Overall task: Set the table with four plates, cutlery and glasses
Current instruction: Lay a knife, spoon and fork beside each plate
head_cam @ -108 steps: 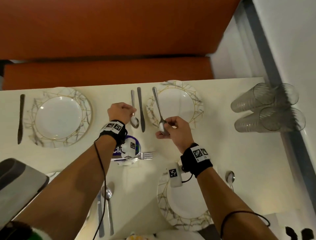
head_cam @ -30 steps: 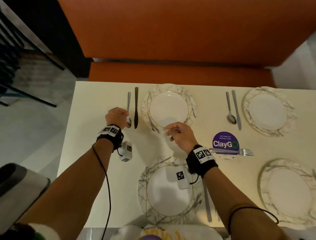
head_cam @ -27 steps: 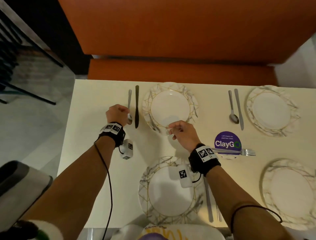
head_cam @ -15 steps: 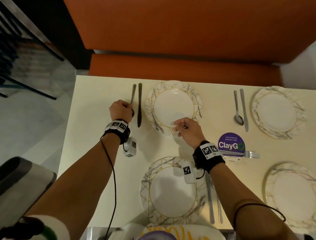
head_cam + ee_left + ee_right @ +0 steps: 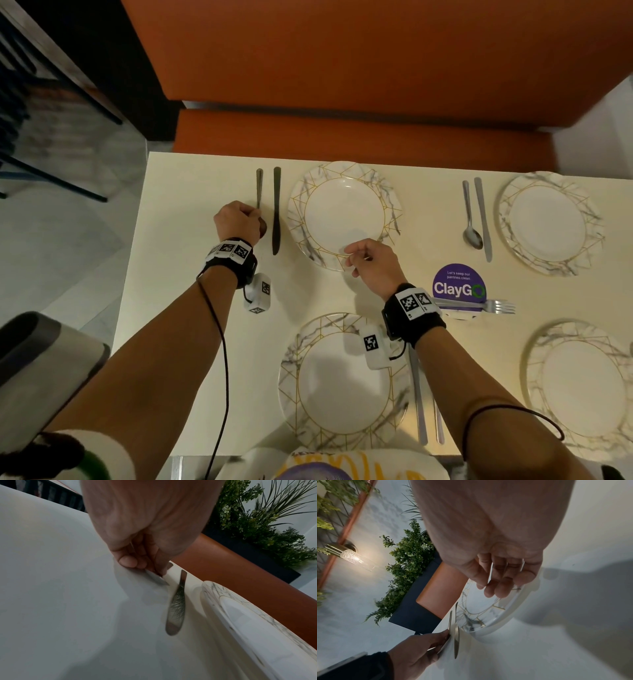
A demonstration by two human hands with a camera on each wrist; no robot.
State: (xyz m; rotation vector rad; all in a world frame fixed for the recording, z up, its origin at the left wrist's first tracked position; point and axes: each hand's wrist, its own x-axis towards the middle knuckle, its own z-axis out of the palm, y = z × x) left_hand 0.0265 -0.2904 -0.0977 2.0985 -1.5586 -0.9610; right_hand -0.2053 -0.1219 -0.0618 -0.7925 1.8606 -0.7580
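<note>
My left hand (image 5: 245, 222) pinches a spoon (image 5: 259, 186) near its bowl and holds it flat on the table, just left of a dark knife (image 5: 276, 209). Both lie left of the far left plate (image 5: 344, 212), marbled with gold lines. In the left wrist view the fingertips (image 5: 130, 562) press the spoon's bowl (image 5: 157, 580) beside the knife (image 5: 176, 604). My right hand (image 5: 354, 260) hovers over that plate's near rim, fingers loosely curled and holding nothing. The right wrist view shows this hand (image 5: 494, 588) above the plate (image 5: 477, 615).
Three more plates stand at the far right (image 5: 548, 222), near centre (image 5: 342, 380) and near right (image 5: 582, 383). A spoon (image 5: 472, 222) and knife (image 5: 483, 216) lie by the far right plate. Forks (image 5: 496, 306) rest on a purple ClayGo sticker (image 5: 459, 284). An orange bench (image 5: 342, 137) runs behind the table.
My left hand has slid the spoon toward the far edge until it lines up with the knife. The right hand, which held a spoon 3.6 s ago, stays empty over the plate's rim.
</note>
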